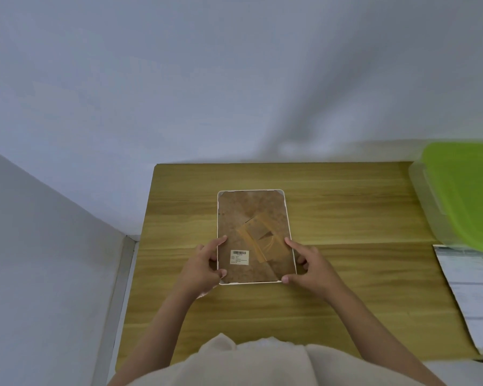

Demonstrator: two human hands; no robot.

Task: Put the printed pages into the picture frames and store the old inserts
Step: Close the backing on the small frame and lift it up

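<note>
One picture frame (254, 235) lay face down near the middle of a wooden table (346, 207) — a rounded-corner rectangle with a thin white rim and a brown, mottled fibreboard back. On that back sat one folded stand flap (258, 232) of the same board, its edges showing as lighter orange-tan bands, and one small pale sticker (239, 257) with a barcode and lines of print too small to read.

Two bare hands held the frame at its near end. The left hand (204, 267) gripped the left edge, index finger laid along the rim and thumb curled onto the near-left corner. The right hand (308, 264) gripped the right edge in much the same way, index finger stretched up the rim and thumb pinching by the near-right corner.

At the right edge of the table stood one clear plastic storage box (427, 201) with a smooth, bright green lid (463, 190), partly cut off by the view. Just nearer than it lay a stack of printed pages (474, 291) — white paper with grey print, blurred; how many sheets could not be told.

The tabletop was light wood-grain laminate in long planks, set against a plain pale wall (234, 79).
</note>
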